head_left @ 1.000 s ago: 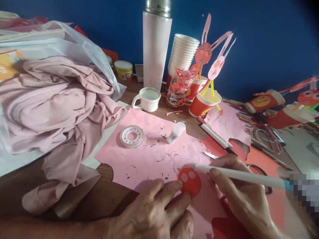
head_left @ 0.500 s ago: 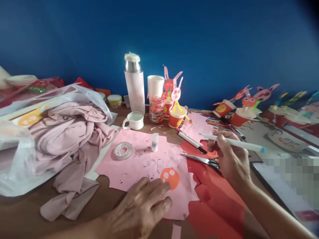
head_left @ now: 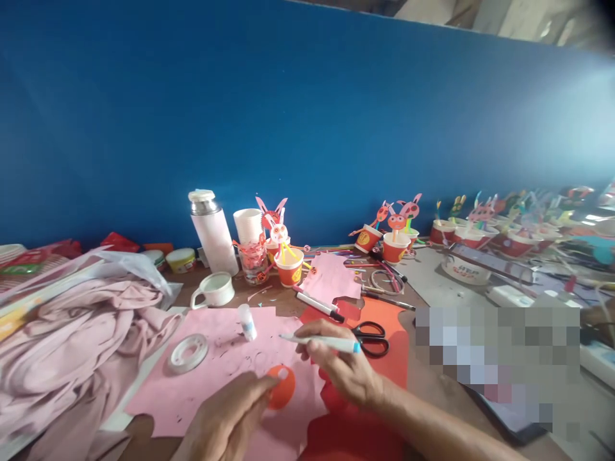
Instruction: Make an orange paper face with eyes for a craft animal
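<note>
My left hand (head_left: 228,410) is closed with its fingertips on the upper left edge of an orange paper circle (head_left: 284,392). One pale oval shows on the circle; the fingers cover part of it. My right hand (head_left: 339,365) grips a white marker (head_left: 319,342) with a light blue end, its thin tip pointing left above the pink paper (head_left: 211,333). On that paper stand a small glue stick (head_left: 246,322) and a white tape roll (head_left: 188,353). Beyond my right hand lie black-handled scissors (head_left: 372,338), their blades hidden behind the hand.
Red paper (head_left: 355,429) lies under my right forearm. A thermos (head_left: 214,237), a white mug (head_left: 217,289) and stacked cups (head_left: 248,225) stand behind. Paper cups with rabbit figures (head_left: 290,266) line the blue wall. Pink cloth (head_left: 81,333) is heaped left; a capped marker (head_left: 319,303) lies centrally.
The view has tilted up and turned right. My right hand has brought the marker left, closer to the orange circle. My left hand has gone from lying flat to closing at the circle's edge.
</note>
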Tool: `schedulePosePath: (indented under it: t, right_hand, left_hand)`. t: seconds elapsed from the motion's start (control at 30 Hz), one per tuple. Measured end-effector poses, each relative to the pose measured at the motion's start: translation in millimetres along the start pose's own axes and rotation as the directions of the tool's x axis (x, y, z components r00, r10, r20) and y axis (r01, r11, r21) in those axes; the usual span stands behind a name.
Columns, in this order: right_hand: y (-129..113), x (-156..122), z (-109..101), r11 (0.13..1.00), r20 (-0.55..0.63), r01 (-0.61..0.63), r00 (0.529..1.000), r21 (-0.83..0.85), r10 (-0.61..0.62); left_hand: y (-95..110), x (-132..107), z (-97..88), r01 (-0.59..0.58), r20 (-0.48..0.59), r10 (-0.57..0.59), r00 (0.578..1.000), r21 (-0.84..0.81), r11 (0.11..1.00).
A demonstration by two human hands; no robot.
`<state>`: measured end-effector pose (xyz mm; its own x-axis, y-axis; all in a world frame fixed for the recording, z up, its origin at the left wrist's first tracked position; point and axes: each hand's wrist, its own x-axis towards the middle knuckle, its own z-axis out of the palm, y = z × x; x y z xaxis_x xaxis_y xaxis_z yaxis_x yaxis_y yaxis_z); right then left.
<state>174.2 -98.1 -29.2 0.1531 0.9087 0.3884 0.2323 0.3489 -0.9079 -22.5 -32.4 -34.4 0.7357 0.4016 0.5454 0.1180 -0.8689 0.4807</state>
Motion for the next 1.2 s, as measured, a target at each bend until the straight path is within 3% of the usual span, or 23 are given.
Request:
schedulePosePath:
  t: [0.03, 0.07, 0.13, 0.2, 0.33, 0.5, 0.7, 0.9, 1.2]
  right_hand:
    - [-1, 2, -4, 0.997, -0.043, -0.034, 0.998, 0.07, 0.037]
    - [-2, 4, -7, 0.991, -0.095, -0.049, 0.994, 0.128, 0.062]
    - [-3, 10, -14, 0.981, -0.185, -0.032, 0.98, 0.193, 0.068]
    - [-3, 14, -19, 0.971, -0.22, 0.0, 0.974, 0.238, 0.054]
    - [-4, 15, -20, 0.95, -0.21, -0.001, 0.975, 0.313, 0.071]
    - [-11, 10, -12, 0.967, -0.133, -0.085, 0.984, 0.24, 0.119]
    - [-10, 8, -6, 0.979, -0.103, -0.116, 0.986, 0.17, 0.135]
    - [-9, 10, -7, 0.966, -0.097, -0.115, 0.985, 0.23, 0.141]
    - [0, 5, -2, 0.964, -0.031, -0.159, 0.985, 0.212, 0.169]
  left_hand:
    - [5, 7, 2.5, 0.169, -0.032, -0.174, 0.984, -0.132, 0.977]
    - [9, 14, 5.5, 0.32, -0.031, -0.339, 0.94, -0.259, 0.911]
    - [12, 28, 11.5, 0.399, -0.029, -0.428, 0.904, -0.304, 0.865]
    - [8, 38, 16.0, 0.453, 0.05, -0.505, 0.862, -0.524, 0.721]
    - [-5, 39, 18.9, 0.477, 0.155, -0.516, 0.842, -0.661, 0.58]
    - [-7, 33, 19.1, 0.526, 0.234, -0.524, 0.819, -0.67, 0.523]
    - [-4, 29, 22.4, 0.508, 0.291, -0.464, 0.837, -0.73, 0.458]
    - [-5, 26, 22.1, 0.515, 0.312, -0.457, 0.833, -0.74, 0.432]
    - [-6, 23, 24.8, 0.504, 0.317, -0.416, 0.852, -0.709, 0.493]
